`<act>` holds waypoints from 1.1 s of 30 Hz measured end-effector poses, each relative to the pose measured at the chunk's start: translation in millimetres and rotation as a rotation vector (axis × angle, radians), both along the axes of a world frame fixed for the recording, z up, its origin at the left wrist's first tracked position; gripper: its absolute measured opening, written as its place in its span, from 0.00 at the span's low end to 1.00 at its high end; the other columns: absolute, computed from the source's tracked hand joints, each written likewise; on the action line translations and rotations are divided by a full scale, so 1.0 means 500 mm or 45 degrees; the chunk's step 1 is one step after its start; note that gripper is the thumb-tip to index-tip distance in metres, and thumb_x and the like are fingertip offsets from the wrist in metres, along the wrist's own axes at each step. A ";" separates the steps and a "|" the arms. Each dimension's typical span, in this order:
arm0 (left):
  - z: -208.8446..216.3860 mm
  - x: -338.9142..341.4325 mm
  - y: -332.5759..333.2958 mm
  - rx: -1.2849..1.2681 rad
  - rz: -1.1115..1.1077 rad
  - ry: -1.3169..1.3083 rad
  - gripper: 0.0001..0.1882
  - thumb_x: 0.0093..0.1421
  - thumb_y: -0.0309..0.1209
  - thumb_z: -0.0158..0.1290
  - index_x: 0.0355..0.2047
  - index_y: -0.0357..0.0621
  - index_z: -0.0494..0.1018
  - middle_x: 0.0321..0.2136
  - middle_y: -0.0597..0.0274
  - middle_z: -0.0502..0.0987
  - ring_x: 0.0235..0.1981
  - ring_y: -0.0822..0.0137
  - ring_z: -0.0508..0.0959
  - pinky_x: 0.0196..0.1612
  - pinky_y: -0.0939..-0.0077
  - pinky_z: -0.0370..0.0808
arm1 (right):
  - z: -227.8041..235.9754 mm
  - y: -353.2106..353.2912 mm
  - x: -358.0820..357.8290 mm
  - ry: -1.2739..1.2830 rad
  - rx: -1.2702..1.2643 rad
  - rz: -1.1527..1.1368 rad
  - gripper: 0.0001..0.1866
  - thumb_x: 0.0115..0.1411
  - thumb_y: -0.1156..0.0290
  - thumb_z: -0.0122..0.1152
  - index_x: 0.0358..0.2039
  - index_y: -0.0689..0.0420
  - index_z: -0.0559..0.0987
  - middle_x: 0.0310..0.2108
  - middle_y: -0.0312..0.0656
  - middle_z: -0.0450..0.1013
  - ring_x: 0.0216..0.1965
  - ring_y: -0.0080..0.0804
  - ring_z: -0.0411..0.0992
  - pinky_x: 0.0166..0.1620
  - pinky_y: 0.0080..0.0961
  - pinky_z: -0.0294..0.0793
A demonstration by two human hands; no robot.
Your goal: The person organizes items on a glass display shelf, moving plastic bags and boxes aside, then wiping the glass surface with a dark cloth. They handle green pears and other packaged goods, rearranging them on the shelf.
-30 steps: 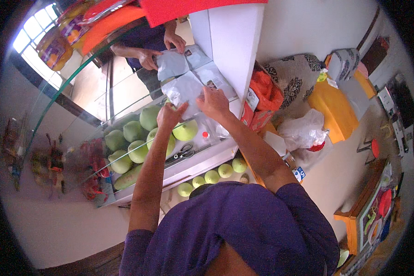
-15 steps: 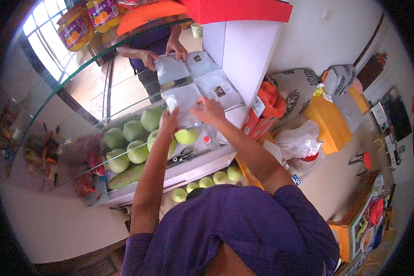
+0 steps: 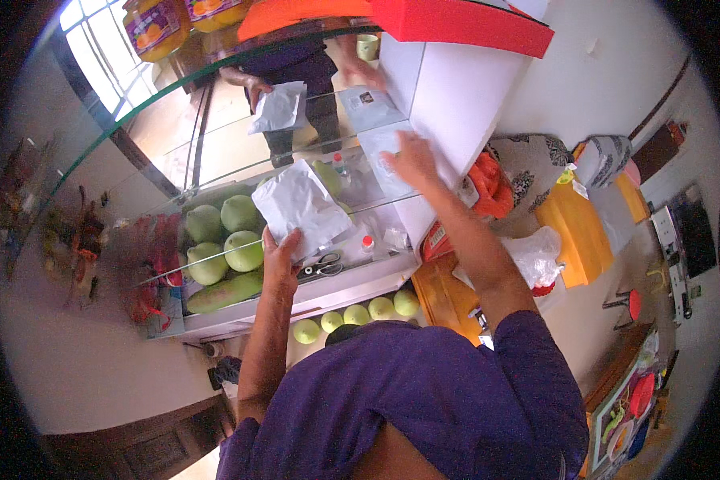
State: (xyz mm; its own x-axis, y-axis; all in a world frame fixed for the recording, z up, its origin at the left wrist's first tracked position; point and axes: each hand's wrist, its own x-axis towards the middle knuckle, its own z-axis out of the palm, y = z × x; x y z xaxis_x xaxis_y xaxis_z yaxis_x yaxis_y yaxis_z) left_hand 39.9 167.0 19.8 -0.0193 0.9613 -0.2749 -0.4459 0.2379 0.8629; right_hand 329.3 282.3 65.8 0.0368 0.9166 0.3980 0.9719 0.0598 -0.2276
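Note:
My left hand [image 3: 281, 260] grips the lower edge of a silvery-white pouch [image 3: 296, 206], thumb on its front. The pouch is tilted above the shelf, in front of a row of large pale green fruits [image 3: 243, 251]. To the right, my right hand [image 3: 415, 162] has its fingers apart over a second silvery pouch [image 3: 382, 164], which leans upright against the mirror by the white side panel; whether the fingers touch it I cannot tell. Below the held pouch lie dark-handled scissors [image 3: 322, 266] and a small clear bottle with a red cap [image 3: 367, 244].
A mirror backs the shelf and reflects both hands. Overhead, a glass shelf [image 3: 176, 90] carries jars [image 3: 156, 30] with yellow contents. The white side panel [image 3: 464, 96] stands at the right. More green fruits [image 3: 356, 314] sit below. A red stool [image 3: 634, 304] stands off right.
My left hand has drawn its pouch left and toward me, away from the other one. My right hand has moved right and up to the remaining pouch. The view has shifted slightly.

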 end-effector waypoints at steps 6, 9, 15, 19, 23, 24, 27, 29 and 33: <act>0.015 -0.060 -0.027 0.038 0.184 -0.003 0.32 0.51 0.26 0.52 0.56 0.54 0.52 0.46 0.59 0.66 0.43 0.62 0.71 0.39 0.63 0.75 | -0.036 0.012 -0.004 -0.025 -0.241 -0.221 0.40 0.43 0.46 0.62 0.50 0.60 0.64 0.42 0.57 0.68 0.44 0.51 0.69 0.47 0.41 0.68; 0.018 -0.076 -0.031 0.002 0.163 -0.008 0.32 0.53 0.26 0.51 0.56 0.58 0.51 0.45 0.60 0.66 0.43 0.61 0.70 0.38 0.61 0.76 | -0.024 -0.014 -0.068 0.209 -0.271 -0.064 0.42 0.41 0.45 0.64 0.52 0.59 0.64 0.43 0.57 0.68 0.44 0.50 0.69 0.47 0.39 0.68; 0.024 -0.082 -0.022 -0.011 0.130 -0.033 0.32 0.54 0.26 0.49 0.57 0.60 0.49 0.49 0.60 0.63 0.45 0.58 0.70 0.39 0.60 0.75 | -0.083 0.037 -0.095 0.517 -0.221 0.214 0.41 0.40 0.53 0.69 0.53 0.57 0.63 0.43 0.54 0.70 0.42 0.42 0.72 0.43 0.33 0.71; 0.028 -0.094 -0.030 -0.020 0.095 -0.077 0.33 0.54 0.25 0.48 0.58 0.61 0.49 0.50 0.59 0.62 0.47 0.57 0.69 0.41 0.58 0.74 | -0.003 0.039 -0.100 1.713 -0.604 0.190 0.33 0.48 0.69 0.67 0.54 0.57 0.63 0.42 0.44 0.71 0.35 0.30 0.73 0.33 0.32 0.75; -0.002 -0.102 -0.020 -0.005 0.060 -0.091 0.32 0.56 0.27 0.46 0.59 0.62 0.48 0.51 0.58 0.61 0.48 0.56 0.68 0.43 0.56 0.72 | 0.060 0.005 -0.211 1.563 -0.482 0.721 0.35 0.48 0.65 0.66 0.55 0.55 0.62 0.41 0.45 0.71 0.35 0.32 0.73 0.36 0.29 0.74; -0.002 -0.101 -0.017 0.011 0.036 -0.096 0.31 0.57 0.29 0.45 0.59 0.63 0.47 0.52 0.57 0.61 0.49 0.56 0.68 0.44 0.55 0.72 | 0.028 0.018 -0.244 1.287 -0.415 0.720 0.35 0.48 0.64 0.66 0.56 0.54 0.62 0.41 0.47 0.71 0.35 0.34 0.73 0.37 0.30 0.73; 0.004 -0.105 -0.031 0.023 0.065 -0.120 0.27 0.61 0.39 0.42 0.60 0.61 0.47 0.52 0.57 0.62 0.50 0.55 0.67 0.45 0.53 0.71 | -0.012 -0.038 -0.341 0.416 -0.277 0.627 0.32 0.50 0.59 0.61 0.54 0.55 0.63 0.42 0.53 0.70 0.40 0.44 0.72 0.45 0.34 0.69; -0.007 -0.116 -0.019 -0.057 -0.014 -0.321 0.27 0.61 0.45 0.40 0.60 0.59 0.48 0.52 0.57 0.63 0.50 0.55 0.67 0.45 0.54 0.70 | -0.063 -0.053 -0.360 0.361 -0.184 0.560 0.31 0.52 0.55 0.56 0.52 0.59 0.65 0.43 0.57 0.69 0.45 0.51 0.68 0.49 0.40 0.66; 0.028 -0.089 -0.025 -0.050 0.056 -0.139 0.30 0.60 0.50 0.42 0.59 0.57 0.50 0.48 0.57 0.66 0.49 0.55 0.68 0.44 0.56 0.70 | -0.055 -0.071 -0.378 0.596 -0.339 0.466 0.33 0.51 0.51 0.53 0.52 0.61 0.65 0.45 0.58 0.68 0.47 0.53 0.66 0.50 0.40 0.65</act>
